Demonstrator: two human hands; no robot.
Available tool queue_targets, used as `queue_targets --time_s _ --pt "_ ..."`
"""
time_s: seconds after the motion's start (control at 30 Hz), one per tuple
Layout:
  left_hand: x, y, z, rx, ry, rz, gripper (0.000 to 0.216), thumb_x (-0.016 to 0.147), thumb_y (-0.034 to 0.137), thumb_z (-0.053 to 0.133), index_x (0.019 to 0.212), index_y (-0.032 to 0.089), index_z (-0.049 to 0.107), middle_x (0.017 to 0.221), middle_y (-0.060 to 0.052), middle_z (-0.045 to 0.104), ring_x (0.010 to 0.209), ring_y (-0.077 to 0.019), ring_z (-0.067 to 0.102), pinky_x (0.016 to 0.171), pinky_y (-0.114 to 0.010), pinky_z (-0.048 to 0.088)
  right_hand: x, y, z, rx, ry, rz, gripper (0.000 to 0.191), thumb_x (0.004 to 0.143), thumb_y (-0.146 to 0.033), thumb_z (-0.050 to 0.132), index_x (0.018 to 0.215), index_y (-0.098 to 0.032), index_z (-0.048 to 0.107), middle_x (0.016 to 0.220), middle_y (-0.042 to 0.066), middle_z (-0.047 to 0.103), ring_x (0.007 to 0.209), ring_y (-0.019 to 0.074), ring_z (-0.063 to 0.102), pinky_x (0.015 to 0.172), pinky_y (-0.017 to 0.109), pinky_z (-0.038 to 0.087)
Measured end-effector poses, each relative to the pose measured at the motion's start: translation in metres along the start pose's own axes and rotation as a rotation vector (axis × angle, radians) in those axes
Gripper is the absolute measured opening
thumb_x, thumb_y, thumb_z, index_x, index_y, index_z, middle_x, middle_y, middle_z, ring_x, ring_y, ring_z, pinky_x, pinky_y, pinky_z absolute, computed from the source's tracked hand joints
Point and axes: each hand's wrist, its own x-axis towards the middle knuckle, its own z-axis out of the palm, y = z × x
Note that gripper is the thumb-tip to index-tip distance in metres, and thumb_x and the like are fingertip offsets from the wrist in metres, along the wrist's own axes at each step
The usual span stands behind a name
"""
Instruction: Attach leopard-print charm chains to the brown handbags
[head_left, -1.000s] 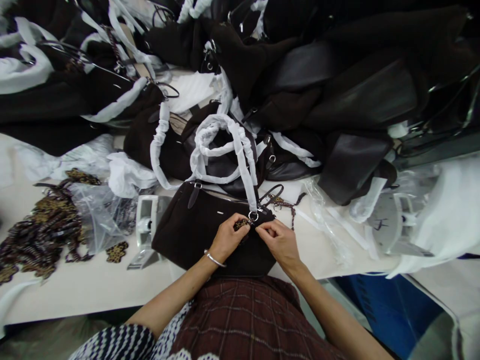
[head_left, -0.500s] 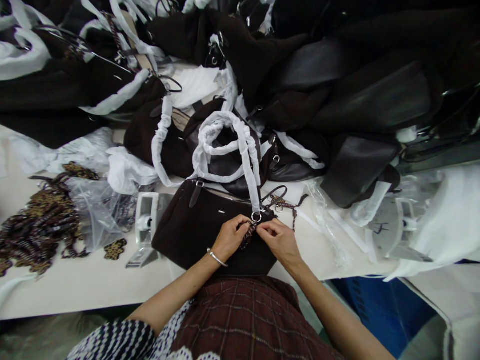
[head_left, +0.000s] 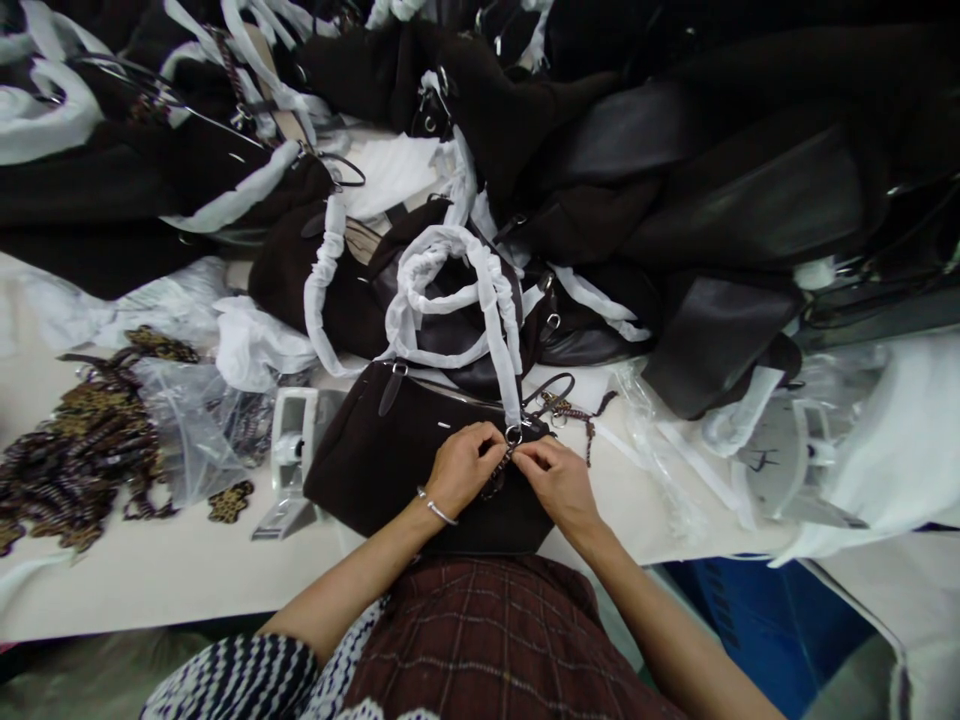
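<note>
A dark brown handbag (head_left: pixel 390 460) lies on the white table (head_left: pixel 150 570) right in front of me. Its handles (head_left: pixel 480 290) are wrapped in white paper. My left hand (head_left: pixel 459 467) and my right hand (head_left: pixel 555 480) meet at the metal ring (head_left: pixel 513 435) on the bag's right end. Both hands pinch a small leopard-patterned charm strap (head_left: pixel 496 476) hanging at that ring. A thin bangle sits on my left wrist.
A big heap of dark bags with paper-wrapped handles (head_left: pixel 600 180) fills the back of the table. Leopard-patterned straps (head_left: pixel 75 450) and clear plastic bags (head_left: pixel 195 420) lie at the left. A tape dispenser (head_left: pixel 289 455) stands beside the bag. Another strap (head_left: pixel 570 408) lies to the right.
The hands have closed in a little tighter on the ring and strap; the leopard charm has shifted from my left fingertips to hanging between both hands. The bag stays put.
</note>
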Motion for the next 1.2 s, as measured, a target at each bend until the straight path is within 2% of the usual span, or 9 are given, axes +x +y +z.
queue_targets --time_s 0.17,0.27,0.37,0.53,0.67,0.83,0.93,1.07,1.2 --pt "0.004 0.004 -0.001 0.344 0.06 0.239 0.011 0.088 0.018 0.05 0.08 0.02 0.059 0.086 -0.004 0.06 0.086 -0.0187 0.051 0.078 -0.031 0.042 0.0 0.001 -0.001 -0.001 0.007 -0.038 0.014 0.086 -0.023 0.059 0.087 -0.025 0.073 0.084 0.001 0.068 0.08 0.0168 0.062 0.076 0.028 0.046" --pt "0.003 0.003 0.001 0.3 0.059 0.259 0.015 0.09 0.017 0.045 0.08 0.019 0.056 0.083 -0.004 0.059 0.082 -0.0182 0.051 0.078 -0.031 0.042 0.001 0.001 -0.004 0.052 0.03 -0.028 0.015 0.086 -0.022 0.057 0.088 -0.023 0.072 0.084 0.002 0.068 0.079 0.0166 0.062 0.075 0.028 0.047" --pt "0.003 0.001 0.001 0.04 0.086 0.1 0.013 0.091 0.021 0.045 0.081 0.02 0.054 0.082 -0.003 0.06 0.08 -0.0162 0.054 0.078 -0.029 0.043 0.0 0.0 -0.006 0.079 0.043 -0.004 0.015 0.087 -0.025 0.057 0.088 -0.022 0.071 0.084 0.003 0.068 0.077 0.0174 0.062 0.073 0.029 0.047" --pt "0.012 -0.005 -0.001 -0.646 0.105 -0.139 0.018 0.092 0.036 0.045 0.083 0.02 0.047 0.1 -0.006 0.068 0.091 -0.0164 0.062 0.084 -0.03 0.046 0.001 -0.005 -0.006 0.151 0.142 0.053 0.018 0.087 -0.031 0.056 0.094 -0.021 0.069 0.09 0.005 0.069 0.08 0.0186 0.063 0.075 0.031 0.049" --pt "0.02 -0.009 -0.003 -0.918 0.175 -0.181 0.021 0.088 0.037 0.051 0.078 0.019 0.044 0.077 -0.002 0.064 0.094 -0.0175 0.063 0.091 -0.033 0.044 0.005 -0.007 -0.005 0.314 0.133 0.221 0.022 0.086 -0.038 0.057 0.096 -0.02 0.066 0.081 0.003 0.069 0.065 0.016 0.063 0.064 0.028 0.051" --pt "0.02 -0.004 -0.01 -0.585 0.079 -0.137 0.014 0.087 0.03 0.051 0.086 0.019 0.059 0.07 0.002 0.058 0.073 -0.0138 0.057 0.078 -0.028 0.045 0.013 -0.013 -0.008 0.401 0.093 0.358 0.026 0.083 -0.043 0.059 0.092 -0.019 0.063 0.067 0.0 0.067 0.043 0.0108 0.055 0.047 0.023 0.045" --pt "0.019 0.006 -0.017 -0.278 0.016 -0.047 0.019 0.089 0.022 0.045 0.092 0.021 0.064 0.08 -0.001 0.063 0.082 -0.0166 0.056 0.079 -0.029 0.043 0.017 -0.017 -0.007 0.395 0.083 0.377 0.025 0.08 -0.042 0.062 0.088 -0.019 0.062 0.062 -0.001 0.066 0.038 0.0097 0.052 0.041 0.022 0.042" --pt "0.023 0.017 -0.023 0.039 0.069 0.055 0.016 0.088 0.017 0.048 0.098 0.021 0.06 0.083 -0.002 0.064 0.089 -0.0204 0.054 0.084 -0.033 0.04 0.02 -0.017 -0.003 0.384 0.064 0.368 0.026 0.078 -0.044 0.062 0.084 -0.019 0.063 0.062 -0.001 0.067 0.034 0.01 0.052 0.035 0.021 0.039" --pt "0.032 0.016 -0.02 0.231 0.017 0.189 0.014 0.09 0.019 0.048 0.086 0.021 0.061 0.081 -0.004 0.064 0.084 -0.0205 0.054 0.083 -0.034 0.04 0.022 -0.014 -0.001 0.387 0.052 0.385 0.024 0.078 -0.043 0.062 0.08 -0.019 0.065 0.059 -0.002 0.065 0.035 0.0102 0.052 0.037 0.021 0.04"
